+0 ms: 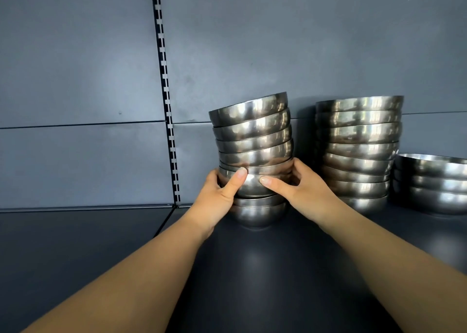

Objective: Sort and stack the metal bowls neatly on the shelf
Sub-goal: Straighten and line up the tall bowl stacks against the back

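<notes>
The scene is dim and cool-toned, with soft light falling from above and in front. Pale sheen spreads across the grey back panel (80, 80), and blurred highlights sit on the dark shelf (252, 262). The stacked metal bowls (252, 140) carry bright streaks of glare. Wide-angle distortion bows the slotted upright (165, 90). Focus is slightly soft throughout.

Left of the tilted bowl stack (252, 156), the dark shelf (75, 244) lies bare to the slotted upright (168, 100). To its right a narrow gap separates it from the taller bowl stack (358, 150), with a low bowl stack (432, 183) just beyond. The grey back panel (252, 42) closes in behind.
</notes>
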The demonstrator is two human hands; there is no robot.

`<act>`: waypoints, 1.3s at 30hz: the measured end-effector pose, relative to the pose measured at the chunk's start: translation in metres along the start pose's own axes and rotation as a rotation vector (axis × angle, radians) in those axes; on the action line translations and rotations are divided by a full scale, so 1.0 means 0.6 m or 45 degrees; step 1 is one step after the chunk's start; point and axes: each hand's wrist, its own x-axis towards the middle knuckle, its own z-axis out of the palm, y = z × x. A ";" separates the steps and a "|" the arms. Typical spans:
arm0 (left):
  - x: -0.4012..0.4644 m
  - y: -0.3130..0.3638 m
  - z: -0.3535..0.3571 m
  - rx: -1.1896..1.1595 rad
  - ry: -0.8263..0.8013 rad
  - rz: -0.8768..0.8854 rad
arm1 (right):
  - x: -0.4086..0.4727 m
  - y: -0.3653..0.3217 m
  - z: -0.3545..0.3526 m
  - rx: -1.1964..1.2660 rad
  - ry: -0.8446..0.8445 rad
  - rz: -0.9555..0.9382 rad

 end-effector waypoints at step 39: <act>0.028 -0.017 -0.006 0.161 -0.057 0.005 | 0.008 0.005 -0.010 -0.052 0.026 -0.089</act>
